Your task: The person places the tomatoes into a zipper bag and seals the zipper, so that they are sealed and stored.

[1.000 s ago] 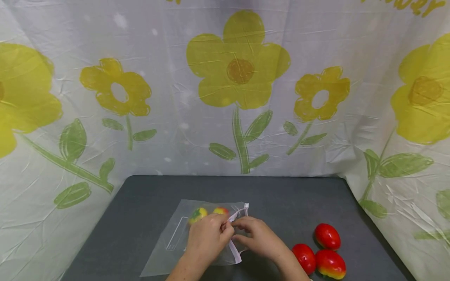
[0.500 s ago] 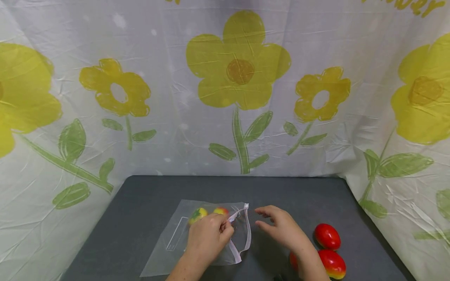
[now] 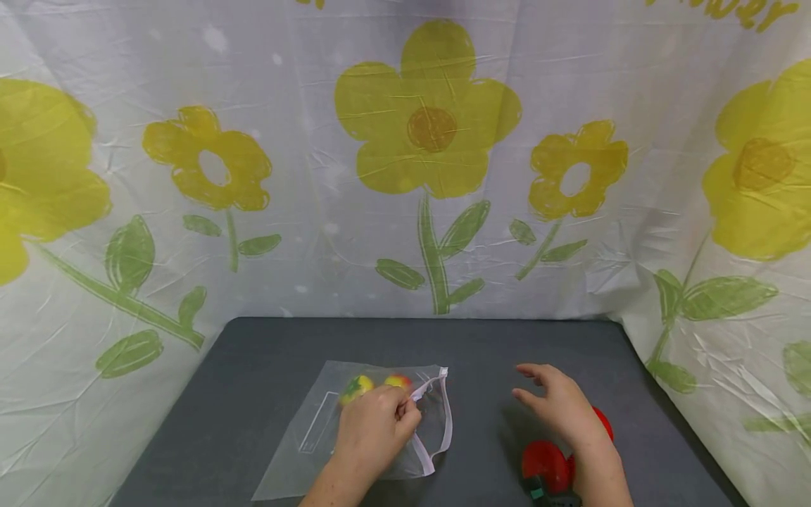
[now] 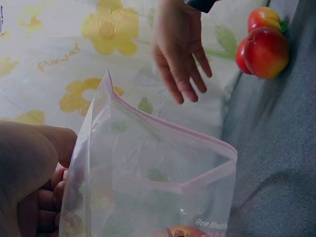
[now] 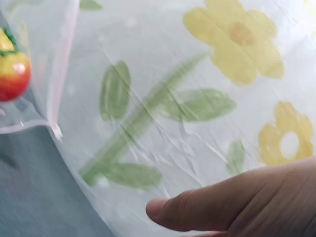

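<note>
A see-through zip bag [image 3: 304,451] with a pale pink zip edge lies with its mouth to the right. Two red-and-yellow fruits [image 3: 357,389] with green leaves show inside it. My left hand [image 3: 376,426] pinches the bag's upper side near the mouth, and the left wrist view shows the mouth [image 4: 173,128] gaping. Off to the right, my right hand [image 3: 557,405] is in the air with fingers spread and nothing in them. Below its wrist sits a red fruit [image 3: 545,461]; the forearm partly hides the others. The left wrist view has these fruits [image 4: 266,52] grouped together.
The dark grey table [image 3: 285,345] bears everything. Behind it and along both sides hangs a pale curtain [image 3: 317,211] printed with yellow flowers. A dark band [image 3: 551,498] sits at the right wrist.
My right hand has left the bag's mouth and moved right, over toward the red fruits. The left hand keeps its pinch on the bag, which stays in place with its mouth spread.
</note>
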